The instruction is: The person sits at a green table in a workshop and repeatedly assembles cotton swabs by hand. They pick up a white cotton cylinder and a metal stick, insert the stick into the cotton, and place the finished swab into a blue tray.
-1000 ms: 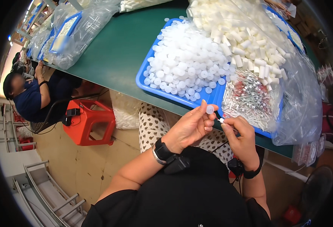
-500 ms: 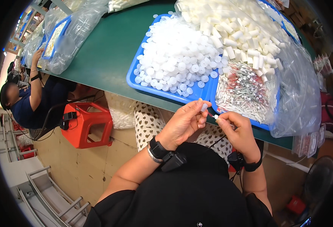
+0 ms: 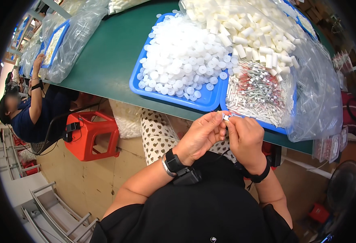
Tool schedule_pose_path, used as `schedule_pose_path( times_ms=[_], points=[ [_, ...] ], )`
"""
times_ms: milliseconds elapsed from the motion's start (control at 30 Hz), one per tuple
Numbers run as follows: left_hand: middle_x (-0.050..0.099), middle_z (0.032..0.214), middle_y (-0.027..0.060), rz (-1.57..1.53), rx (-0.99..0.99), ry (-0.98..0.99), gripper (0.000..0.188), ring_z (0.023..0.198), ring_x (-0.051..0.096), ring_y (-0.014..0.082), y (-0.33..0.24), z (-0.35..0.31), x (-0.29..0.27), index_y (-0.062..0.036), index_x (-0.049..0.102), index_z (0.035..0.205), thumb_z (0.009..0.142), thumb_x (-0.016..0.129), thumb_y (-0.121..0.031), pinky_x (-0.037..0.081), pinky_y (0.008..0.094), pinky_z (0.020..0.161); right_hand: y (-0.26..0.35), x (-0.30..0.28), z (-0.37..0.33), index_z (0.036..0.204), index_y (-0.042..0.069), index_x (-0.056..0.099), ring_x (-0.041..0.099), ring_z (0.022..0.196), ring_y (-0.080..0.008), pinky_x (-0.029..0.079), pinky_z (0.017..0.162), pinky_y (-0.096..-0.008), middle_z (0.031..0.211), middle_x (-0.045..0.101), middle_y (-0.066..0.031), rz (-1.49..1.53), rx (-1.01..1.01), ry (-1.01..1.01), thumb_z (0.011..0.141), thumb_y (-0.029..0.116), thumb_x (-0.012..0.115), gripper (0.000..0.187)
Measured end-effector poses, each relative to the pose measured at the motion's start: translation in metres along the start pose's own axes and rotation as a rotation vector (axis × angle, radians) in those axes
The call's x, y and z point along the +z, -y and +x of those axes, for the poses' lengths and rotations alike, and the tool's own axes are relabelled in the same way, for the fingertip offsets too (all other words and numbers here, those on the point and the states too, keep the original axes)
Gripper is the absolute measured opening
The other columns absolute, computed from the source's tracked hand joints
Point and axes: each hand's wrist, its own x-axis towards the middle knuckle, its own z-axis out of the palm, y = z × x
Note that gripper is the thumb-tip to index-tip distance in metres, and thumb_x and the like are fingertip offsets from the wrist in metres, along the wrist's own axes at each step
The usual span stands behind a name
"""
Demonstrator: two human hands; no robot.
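Close to the table's front edge, my left hand [image 3: 202,137] and my right hand [image 3: 244,139] meet fingertip to fingertip, both closed in a pinch. A small white piece [image 3: 226,117] shows between them. My left fingers pinch a translucent plastic disc, now mostly covered by the fingertips. Held in my right fingers is a thin pin-like part with a white end, largely hidden by the hand. Just beyond are a heap of white discs [image 3: 178,56] in a blue tray [image 3: 206,103] and a pile of thin pin-like parts [image 3: 259,91] with white ends, some reddish.
Cream foam cylinders [image 3: 246,30] spill from a clear plastic bag [image 3: 315,89] on the right of the green table [image 3: 101,60]. A red stool [image 3: 91,137] stands at the left. Farther left, a seated person [image 3: 32,105] reaches into another blue tray [image 3: 56,42].
My right hand has moved left and up against my left fingertips, closing the gap between the disc and the pin-like part. The view has shifted slightly.
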Motion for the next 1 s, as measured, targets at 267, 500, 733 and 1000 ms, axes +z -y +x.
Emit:
schedule_pose_path(
  times_ms=[267, 500, 733, 1000],
  points=[
    [0.060, 0.082, 0.0000, 0.009, 0.021, -0.079, 0.033, 0.071, 0.057, 0.0084, 0.002, 0.003, -0.001, -0.0014, 0.057, 0.120, 0.100, 0.057, -0.028, 0.050, 0.0237, 0.068, -0.005, 0.007, 0.000, 0.086, 0.002, 0.062, 0.056, 0.061, -0.0277, 0.043, 0.057, -0.0384, 0.068, 0.058, -0.0096, 0.038, 0.010, 0.020, 0.087, 0.005, 0.065, 0.004],
    [0.057, 0.077, -0.0016, 0.029, 0.186, -0.156, 0.033, 0.067, 0.054, 0.0073, -0.009, -0.004, -0.002, -0.0030, 0.059, 0.116, 0.100, 0.056, -0.032, 0.047, 0.0222, 0.062, -0.025, 0.009, 0.035, 0.085, 0.004, 0.064, 0.061, 0.072, -0.0325, 0.047, 0.065, -0.0413, 0.077, 0.062, -0.0121, -0.021, 0.031, -0.011, 0.085, 0.006, 0.064, 0.002],
    [0.061, 0.096, 0.0036, 0.056, 0.130, -0.092, 0.043, 0.087, 0.064, 0.0112, -0.008, -0.002, 0.000, -0.0045, 0.056, 0.119, 0.098, 0.056, -0.042, 0.055, 0.0239, 0.079, -0.033, 0.020, 0.038, 0.086, 0.002, 0.061, 0.058, 0.075, -0.0319, 0.045, 0.064, -0.0419, 0.082, 0.059, -0.0125, -0.170, -0.051, 0.078, 0.081, 0.001, 0.064, 0.006],
    [0.063, 0.107, 0.0086, 0.043, 0.267, -0.054, 0.039, 0.097, 0.065, 0.0151, -0.017, 0.000, -0.002, -0.0005, 0.050, 0.127, 0.102, 0.051, -0.031, 0.055, 0.0263, 0.086, -0.030, 0.004, 0.025, 0.090, -0.001, 0.059, 0.056, 0.059, -0.0279, 0.043, 0.057, -0.0364, 0.074, 0.059, -0.0137, 0.203, 0.132, 0.095, 0.085, -0.003, 0.062, 0.006]
  ],
)
